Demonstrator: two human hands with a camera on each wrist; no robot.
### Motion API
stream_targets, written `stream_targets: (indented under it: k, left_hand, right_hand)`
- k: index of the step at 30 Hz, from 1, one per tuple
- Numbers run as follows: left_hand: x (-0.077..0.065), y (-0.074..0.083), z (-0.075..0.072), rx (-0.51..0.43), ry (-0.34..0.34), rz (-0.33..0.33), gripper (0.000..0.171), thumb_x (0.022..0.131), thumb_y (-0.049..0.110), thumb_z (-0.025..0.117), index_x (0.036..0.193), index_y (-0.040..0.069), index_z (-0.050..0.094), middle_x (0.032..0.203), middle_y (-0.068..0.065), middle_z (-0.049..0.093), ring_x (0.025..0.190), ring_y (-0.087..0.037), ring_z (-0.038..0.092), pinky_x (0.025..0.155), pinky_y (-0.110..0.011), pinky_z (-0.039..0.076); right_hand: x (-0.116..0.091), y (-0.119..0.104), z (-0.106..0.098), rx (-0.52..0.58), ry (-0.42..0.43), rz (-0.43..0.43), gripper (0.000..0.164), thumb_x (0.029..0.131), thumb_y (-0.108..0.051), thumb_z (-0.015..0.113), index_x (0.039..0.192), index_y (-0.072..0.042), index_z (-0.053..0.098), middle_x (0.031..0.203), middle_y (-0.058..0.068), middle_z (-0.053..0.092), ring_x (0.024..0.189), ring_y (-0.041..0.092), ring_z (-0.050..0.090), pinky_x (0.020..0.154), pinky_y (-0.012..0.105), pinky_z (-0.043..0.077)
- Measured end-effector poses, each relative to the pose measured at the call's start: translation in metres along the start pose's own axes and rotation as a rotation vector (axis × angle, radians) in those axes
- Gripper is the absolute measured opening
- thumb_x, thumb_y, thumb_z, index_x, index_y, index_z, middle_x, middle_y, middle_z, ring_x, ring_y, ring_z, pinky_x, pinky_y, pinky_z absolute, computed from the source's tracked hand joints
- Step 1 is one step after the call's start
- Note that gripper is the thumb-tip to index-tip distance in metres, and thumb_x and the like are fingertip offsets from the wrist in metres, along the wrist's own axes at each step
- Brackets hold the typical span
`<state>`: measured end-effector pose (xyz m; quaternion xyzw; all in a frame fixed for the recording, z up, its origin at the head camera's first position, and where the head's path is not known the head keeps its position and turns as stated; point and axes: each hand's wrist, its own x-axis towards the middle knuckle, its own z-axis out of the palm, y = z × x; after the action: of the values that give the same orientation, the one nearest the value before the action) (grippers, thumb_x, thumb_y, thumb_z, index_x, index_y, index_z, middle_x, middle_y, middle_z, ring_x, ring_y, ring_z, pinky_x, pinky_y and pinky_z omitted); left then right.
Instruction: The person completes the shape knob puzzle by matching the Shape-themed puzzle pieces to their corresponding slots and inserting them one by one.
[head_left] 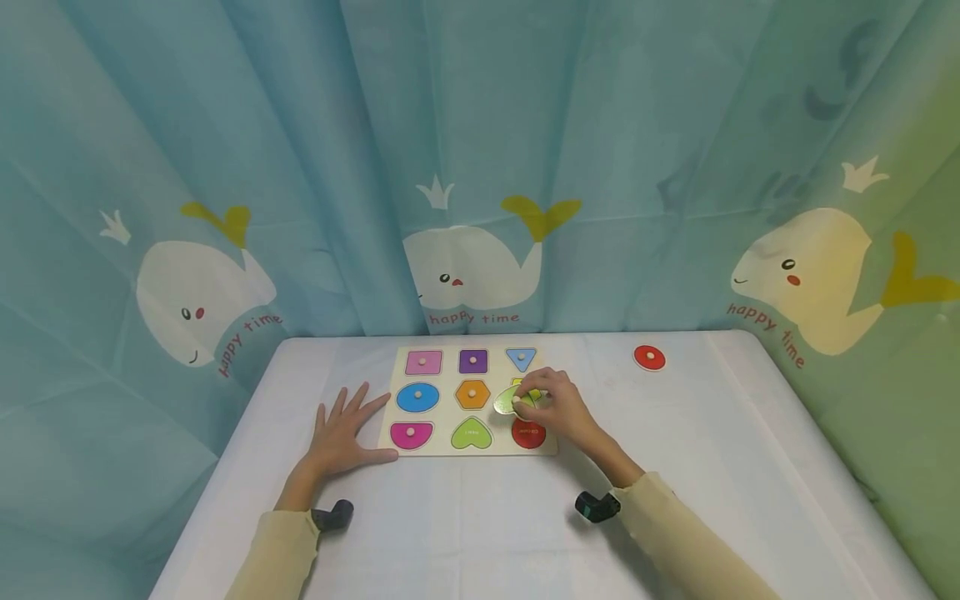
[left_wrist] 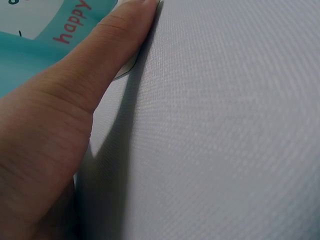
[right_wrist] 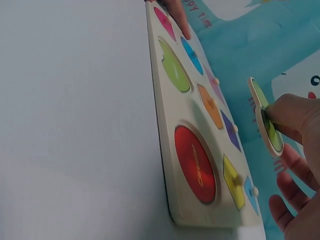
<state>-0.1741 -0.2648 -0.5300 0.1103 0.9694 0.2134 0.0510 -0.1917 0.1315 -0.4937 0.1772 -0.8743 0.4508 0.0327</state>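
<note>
A wooden shape puzzle board [head_left: 444, 417] with knobbed pieces lies on the white table. My right hand [head_left: 558, 406] pinches a green heart-shaped puzzle piece [head_left: 506, 402] by its knob, raised over the board's right side; in the right wrist view the heart piece [right_wrist: 270, 120] is seen edge-on, above the board. Two recesses are bare: the green heart slot [head_left: 471, 433] and the red circle slot [head_left: 528, 433]. My left hand [head_left: 341, 437] lies with fingers spread at the board's left edge, its thumb [left_wrist: 107, 45] and a fingertip touching the edge.
A red circle puzzle piece [head_left: 649, 357] lies at the table's back right. Pink, purple, blue, orange and magenta pieces sit in the board, with a yellow piece [right_wrist: 233, 181] partly behind my right hand. A whale-print curtain [head_left: 480, 167] hangs behind the table.
</note>
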Motion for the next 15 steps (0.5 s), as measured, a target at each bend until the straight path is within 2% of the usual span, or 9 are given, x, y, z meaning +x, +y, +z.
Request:
stream_targets:
  k: [8,15]
  left_hand:
    - [-0.001,0.0,0.0,-0.005,0.002,0.002,0.105,0.07,0.064,0.083,0.157,0.02,0.043,0.168,-0.022,0.021,0.152,-0.055,0.004,0.113,-0.079,-0.004]
    - [-0.001,0.001,-0.001,-0.006,0.003,0.002,0.105,0.071,0.063,0.084,0.157,0.019,0.043,0.168,-0.022,0.021,0.152,-0.055,0.004,0.113,-0.079,-0.004]
  right_hand:
    - [0.004,-0.007,0.018,-0.014,-0.014,0.014,0.006,0.086,-0.017,0.082,0.09,-0.019,0.079,0.114,0.001,0.067,0.111,0.025,0.053,0.092,0.049,0.052]
    - [0.004,-0.011,0.034,0.033,-0.016,-0.072,0.006,0.085,-0.012,0.082,0.088,-0.015,0.078,0.113,0.003,0.069,0.112,0.027,0.055,0.096,0.048,0.046]
